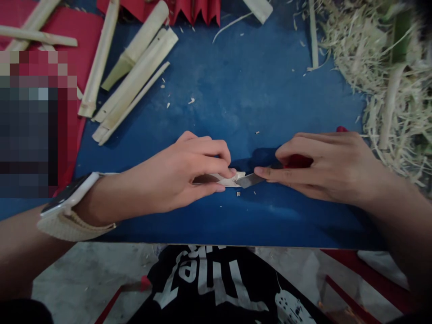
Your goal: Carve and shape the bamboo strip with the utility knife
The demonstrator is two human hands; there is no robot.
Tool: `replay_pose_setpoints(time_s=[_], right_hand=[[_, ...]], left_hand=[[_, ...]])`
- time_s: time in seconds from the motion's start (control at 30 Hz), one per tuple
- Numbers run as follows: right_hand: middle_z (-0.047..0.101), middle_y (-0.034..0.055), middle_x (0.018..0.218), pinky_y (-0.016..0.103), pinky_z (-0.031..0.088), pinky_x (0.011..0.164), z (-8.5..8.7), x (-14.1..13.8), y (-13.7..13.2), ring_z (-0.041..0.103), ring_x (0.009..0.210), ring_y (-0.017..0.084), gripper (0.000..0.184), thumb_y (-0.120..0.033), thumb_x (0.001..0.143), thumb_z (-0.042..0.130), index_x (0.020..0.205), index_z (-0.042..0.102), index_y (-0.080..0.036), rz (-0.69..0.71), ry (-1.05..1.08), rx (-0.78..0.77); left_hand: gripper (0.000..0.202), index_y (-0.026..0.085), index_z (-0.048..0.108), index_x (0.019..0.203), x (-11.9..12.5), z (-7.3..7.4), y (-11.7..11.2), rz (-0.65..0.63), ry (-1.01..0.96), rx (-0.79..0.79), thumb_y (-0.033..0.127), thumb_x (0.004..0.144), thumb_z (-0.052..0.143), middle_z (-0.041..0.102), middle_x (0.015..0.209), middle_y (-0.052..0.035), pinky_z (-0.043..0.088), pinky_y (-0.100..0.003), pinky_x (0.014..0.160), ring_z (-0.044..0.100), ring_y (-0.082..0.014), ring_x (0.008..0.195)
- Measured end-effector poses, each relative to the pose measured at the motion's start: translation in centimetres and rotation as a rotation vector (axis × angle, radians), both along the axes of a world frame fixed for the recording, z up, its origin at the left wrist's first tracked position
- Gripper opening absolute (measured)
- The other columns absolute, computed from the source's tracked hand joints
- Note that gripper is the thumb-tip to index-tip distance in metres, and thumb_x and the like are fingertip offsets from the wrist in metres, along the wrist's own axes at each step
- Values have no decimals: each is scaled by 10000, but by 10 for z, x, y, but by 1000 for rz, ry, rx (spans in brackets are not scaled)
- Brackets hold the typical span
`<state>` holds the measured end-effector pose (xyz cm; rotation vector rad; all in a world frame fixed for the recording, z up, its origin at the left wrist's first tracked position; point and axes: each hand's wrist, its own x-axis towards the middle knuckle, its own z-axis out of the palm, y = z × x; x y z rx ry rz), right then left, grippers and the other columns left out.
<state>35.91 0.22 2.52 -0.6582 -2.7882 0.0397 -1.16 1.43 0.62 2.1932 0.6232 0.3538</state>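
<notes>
Near the front of the blue table, my left hand (199,166) pinches a pale bamboo strip (232,181) between thumb and fingers. The strip's right end sticks out past the fingertips; most of it is hidden under the hand. My right hand (324,166) is closed around a knife with a red handle (300,161), its index finger stretched along the blade. The metal knife blade (250,180) points left, and its tip touches the end of the strip. Small bamboo chips (238,194) lie just below the tip.
Split bamboo pieces (141,76) lie at the upper left, some on a red sheet (88,36). A heap of bamboo shavings (351,58) covers the right side. Folded red paper (195,11) is at the back. The table's front edge (202,245) runs close to my body.
</notes>
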Motion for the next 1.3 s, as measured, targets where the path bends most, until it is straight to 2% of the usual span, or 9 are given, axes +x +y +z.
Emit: replay_pose_setpoints(time_s=[0.17,0.3,0.6,0.7,0.83,1.0,1.07,1.2,1.3], right_hand=[[776,-6,956,284,438,608,3,-4,-12,656,773,134,228,-193,1275,758,1200,938,-311,-27,17,21],[722,-15,913,271,407,589,5,-11,-20,607,731,116,200,-167,1255,787,1123,899,-267,-76,61,6],[811,-27,942,337,385,564,1,-4,-6,704,747,139,240,-231,1274,759,1230,939,-383,-50,7,-41],[821,-31,961,337,393,576,1,-3,-5,703,757,135,179,-215,1239,823,1238,939,-351,-16,22,10],[812,-36,938,318,383,568,-1,-4,-5,686,738,126,172,-205,1225,857,1099,904,-312,18,40,64],[833,-15,1014,317,488,654,1,7,-2,718,840,136,135,-162,1149,955,1184,926,-289,60,-20,108],[836,-5,1015,299,507,657,4,15,4,708,846,128,140,-153,1107,1004,1131,928,-268,80,-20,134],[834,-36,933,229,470,607,6,25,17,694,775,81,176,-160,1110,1014,1101,958,-327,71,72,153],[837,-54,927,250,452,602,5,22,16,682,730,76,221,-162,1134,987,1153,972,-382,32,110,73]], left_hand=[[183,290,925,1312,3,0,2,-26,-4,76,253,1289,747,828,1305,-42,514,-445,1093,738,-234,1092],[165,269,921,1280,5,-1,3,-33,-8,121,243,1289,758,807,1289,-52,506,-440,1051,708,-232,1063],[205,335,927,1367,-3,-1,4,-28,-4,104,243,1285,762,851,1256,-39,492,-457,984,707,-237,1035],[188,343,917,1370,-3,-1,4,-31,-7,93,247,1280,783,860,1282,-36,482,-464,985,717,-244,1052],[186,330,908,1400,-4,-1,3,-46,-6,82,261,1301,766,860,1298,-38,480,-462,996,723,-245,1068],[204,322,905,1401,-4,1,4,-53,3,70,232,1300,752,854,1306,-35,480,-449,995,721,-242,1082],[207,328,922,1395,-3,2,5,-50,13,57,257,1299,752,854,1302,-42,490,-451,1004,722,-248,1083],[193,326,933,1360,-1,0,7,-40,33,28,304,1299,751,850,1291,-44,518,-460,1077,715,-251,1078],[199,326,937,1333,-1,0,8,-30,27,6,316,1298,742,854,1272,-42,524,-460,1075,709,-249,1054]])
